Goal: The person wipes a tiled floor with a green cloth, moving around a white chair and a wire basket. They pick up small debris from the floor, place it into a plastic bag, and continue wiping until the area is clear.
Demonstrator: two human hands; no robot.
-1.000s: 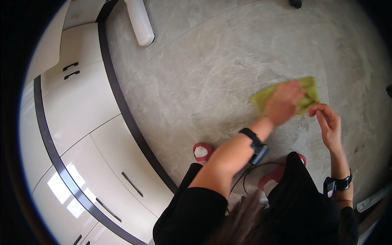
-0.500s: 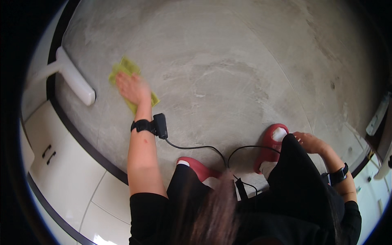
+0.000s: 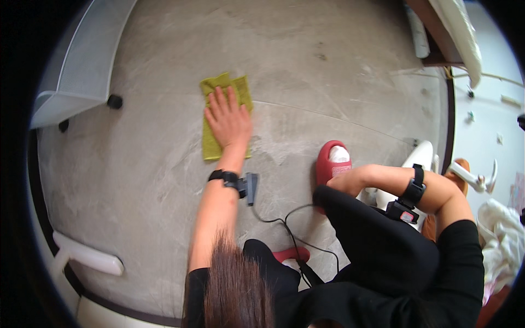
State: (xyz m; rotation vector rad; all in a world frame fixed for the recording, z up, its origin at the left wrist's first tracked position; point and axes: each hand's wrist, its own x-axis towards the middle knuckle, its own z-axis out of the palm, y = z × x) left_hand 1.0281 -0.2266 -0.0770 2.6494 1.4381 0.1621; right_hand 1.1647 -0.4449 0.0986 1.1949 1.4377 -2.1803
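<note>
My left hand (image 3: pixel 229 123) lies flat on a yellow-green cloth (image 3: pixel 210 148), pressing it against the grey floor (image 3: pixel 158 180). Its fingers are stretched and slightly apart, pointing away from me. The cloth is spread out and longer than the hand. By my right knee (image 3: pixel 350 205), my right hand (image 3: pixel 348 180) hangs over the red slipper (image 3: pixel 324 159) on my right foot; the knee hides its fingers. Both forearms wear black straps with small devices, and a black cable (image 3: pixel 284 220) runs from the left one.
A whitish cart (image 3: pixel 87 71) on black wheels stands at the far left. A white furniture foot (image 3: pixel 90 254) rests at the near left. To the right are a white curved object (image 3: pixel 418 156), a crumpled white fabric (image 3: pixel 500 240) and a white wall.
My view has shifted, bringing the cart and more of the right side into sight. My left hand and the cloth are now farther from the white furniture foot.
</note>
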